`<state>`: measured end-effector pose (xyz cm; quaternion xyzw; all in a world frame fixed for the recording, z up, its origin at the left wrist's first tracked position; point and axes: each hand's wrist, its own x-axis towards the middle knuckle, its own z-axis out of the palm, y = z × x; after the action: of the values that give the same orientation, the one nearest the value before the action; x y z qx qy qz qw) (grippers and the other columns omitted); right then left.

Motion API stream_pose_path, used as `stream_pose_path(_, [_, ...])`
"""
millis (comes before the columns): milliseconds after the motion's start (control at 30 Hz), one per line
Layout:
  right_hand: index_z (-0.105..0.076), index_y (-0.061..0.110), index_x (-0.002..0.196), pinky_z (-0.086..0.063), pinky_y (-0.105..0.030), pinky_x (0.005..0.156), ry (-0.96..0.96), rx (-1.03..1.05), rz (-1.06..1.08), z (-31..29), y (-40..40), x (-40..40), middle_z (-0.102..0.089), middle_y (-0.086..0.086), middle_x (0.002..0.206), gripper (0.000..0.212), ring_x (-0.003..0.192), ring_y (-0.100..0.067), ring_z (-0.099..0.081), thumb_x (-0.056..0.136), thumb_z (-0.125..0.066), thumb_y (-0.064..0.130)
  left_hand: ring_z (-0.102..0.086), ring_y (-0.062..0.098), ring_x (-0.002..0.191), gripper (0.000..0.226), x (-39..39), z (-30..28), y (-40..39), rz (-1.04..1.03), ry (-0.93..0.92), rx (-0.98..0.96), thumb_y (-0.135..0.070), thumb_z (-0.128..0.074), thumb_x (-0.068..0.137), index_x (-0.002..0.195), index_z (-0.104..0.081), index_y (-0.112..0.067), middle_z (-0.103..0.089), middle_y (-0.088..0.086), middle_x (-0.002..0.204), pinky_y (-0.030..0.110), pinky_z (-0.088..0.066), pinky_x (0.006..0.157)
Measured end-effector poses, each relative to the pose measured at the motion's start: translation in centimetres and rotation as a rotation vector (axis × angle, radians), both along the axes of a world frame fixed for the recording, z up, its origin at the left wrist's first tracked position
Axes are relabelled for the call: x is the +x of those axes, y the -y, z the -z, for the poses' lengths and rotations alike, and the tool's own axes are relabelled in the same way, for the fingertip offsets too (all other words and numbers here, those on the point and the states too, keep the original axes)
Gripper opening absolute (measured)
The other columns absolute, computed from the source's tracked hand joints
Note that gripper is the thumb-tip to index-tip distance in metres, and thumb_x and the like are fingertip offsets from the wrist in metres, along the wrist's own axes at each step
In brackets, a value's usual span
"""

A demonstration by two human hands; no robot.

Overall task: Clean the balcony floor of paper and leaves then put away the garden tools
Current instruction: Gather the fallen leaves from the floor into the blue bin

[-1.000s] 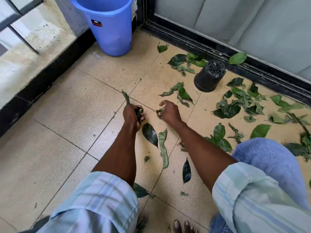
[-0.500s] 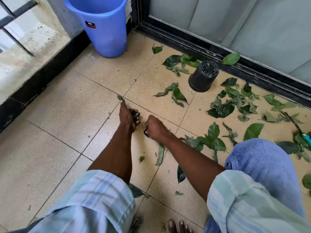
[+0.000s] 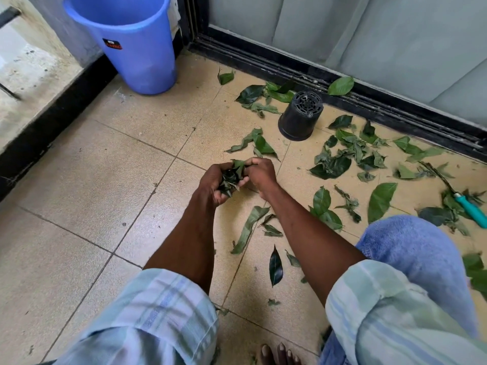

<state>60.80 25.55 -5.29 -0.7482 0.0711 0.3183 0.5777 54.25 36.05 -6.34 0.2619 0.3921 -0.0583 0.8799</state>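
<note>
While both the left hand (image 3: 214, 180) and right hand (image 3: 261, 173) clutched a leaf bundle (image 3: 232, 177), the blue bin (image 3: 142, 59) stood ahead-left, nearer the left.

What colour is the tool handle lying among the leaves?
Teal plastic tool handle, clearest in the head view.

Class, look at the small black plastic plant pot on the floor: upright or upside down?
Upside down: the small black plastic plant pot shows its perforated drainage base facing up, its wider rim down.

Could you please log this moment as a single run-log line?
left hand: holds leaf bunch | right hand: pinching a leaf into it | blue bucket: upright | floor leaves: remain
</note>
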Motion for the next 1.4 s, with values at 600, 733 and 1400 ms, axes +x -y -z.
stream_pose_path(600, [-0.056,0.013,0.104,-0.047,-0.032,0.077,0.383,-0.706,-0.962,3.1,5.2,-4.2,-0.038,-0.005,0.113,0.050,0.101,-0.021,-0.041,0.064,-0.086,0.016,-0.050,0.019,0.035,0.011,-0.6,2.5,-0.1,-0.045,-0.314,0.307,-0.003,-0.044,0.088,0.081,-0.052,-0.003,-0.054,0.011,0.058,0.021,-0.039,0.039])
stream_pose_path(733, [-0.063,0.002,0.073,-0.042,-0.024,0.054,0.520,-0.617,-0.860,3.9,5.6,-5.0,-0.054,-0.010,0.080,0.013,0.071,-0.025,-0.060,0.080,-0.058,-0.008,-0.048,0.017,0.038,0.011,-1.2,2.3,-0.1,0.042,-0.276,0.271,-0.007,-0.047,0.088,0.079,-0.054,-0.004,-0.056,0.008,0.056,0.020,-0.039,0.040])
stream_pose_path(1400, [-0.074,0.016,0.094,-0.056,-0.038,0.085,0.072,-0.200,-0.402,0.6,-3.1,-2.9,-0.073,-0.005,0.096,0.019,0.091,-0.023,-0.066,0.083,-0.063,0.006,-0.066,0.020,0.069,0.025,-3.9,0.7,-2.1,-0.072,-0.068,0.118,-0.005,-0.049,0.092,0.111,-0.061,0.006,-0.069,0.019,0.097,0.026,-0.057,0.061])
